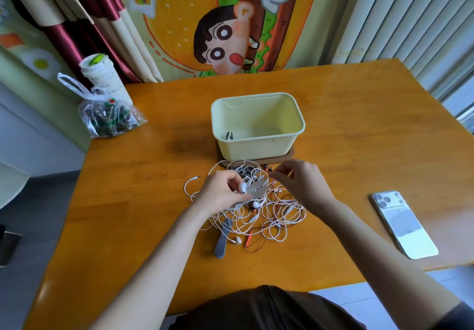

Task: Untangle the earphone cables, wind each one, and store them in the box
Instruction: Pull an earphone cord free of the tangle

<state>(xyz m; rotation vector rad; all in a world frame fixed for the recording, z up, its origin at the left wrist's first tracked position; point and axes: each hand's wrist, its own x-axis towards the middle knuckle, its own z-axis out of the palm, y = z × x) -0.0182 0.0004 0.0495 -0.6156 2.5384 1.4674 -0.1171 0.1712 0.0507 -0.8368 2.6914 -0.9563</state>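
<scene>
While the earphone cables [259, 211] lie knotted on the counter [359, 137] just before the box [256, 138], the left hand [221, 193] grips a white earbud [242, 187] and the right hand [304, 184] pinches a strand [268, 181]; pulling hard could tighten the knots or strain the thin wires.

Middle is crowded, sides are free

The wooden table [154, 175] is bare on both sides of the yellow box [256, 147] and along the near edge. The box stands open in the middle. The pile of earphone cables [269, 217] lies right in front of it. The left hand [220, 192] and right hand [302, 186] sit on the pile, pinching bits of it. A grey strap [223, 240] lies at the pile's near edge. The phone [404, 224] lies well off to the right. A plastic bag [110, 116] and cup [102, 78] fill the far left corner.
</scene>
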